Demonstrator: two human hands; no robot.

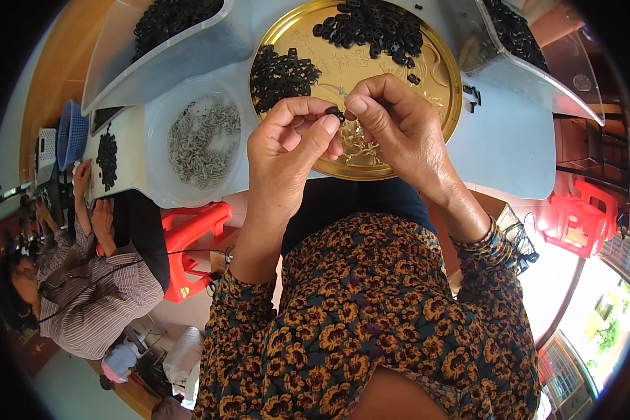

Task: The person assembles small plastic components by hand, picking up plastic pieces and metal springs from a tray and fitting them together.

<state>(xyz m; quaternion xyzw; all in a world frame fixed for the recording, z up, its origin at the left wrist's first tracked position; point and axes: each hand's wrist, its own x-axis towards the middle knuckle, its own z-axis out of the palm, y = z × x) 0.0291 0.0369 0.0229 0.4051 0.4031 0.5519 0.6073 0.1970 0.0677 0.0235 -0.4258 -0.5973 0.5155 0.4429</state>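
My left hand [280, 154] pinches a small black plastic part [336, 113] between thumb and forefinger, above the round gold tray [454, 91]. Close beside it, thumb and forefinger of my right hand [406, 136] are pressed together at the part's right end. Whatever the right fingertips hold is too small to make out. Behind my hands, a heap of small black pieces [280, 75] lies at the tray's left. Larger black oval parts [374, 31] are piled at its far side. Shiny gold-coloured bits [357, 148] show on the tray beneath my hands.
Left of the tray stands a round clear tub [157, 157] of small silvery metal pieces. Clear bins [168, 66] with black parts flank the tray's far side. A co-worker in a striped shirt [108, 304] sits at left, near a red stool [189, 241] and blue basket [71, 136].
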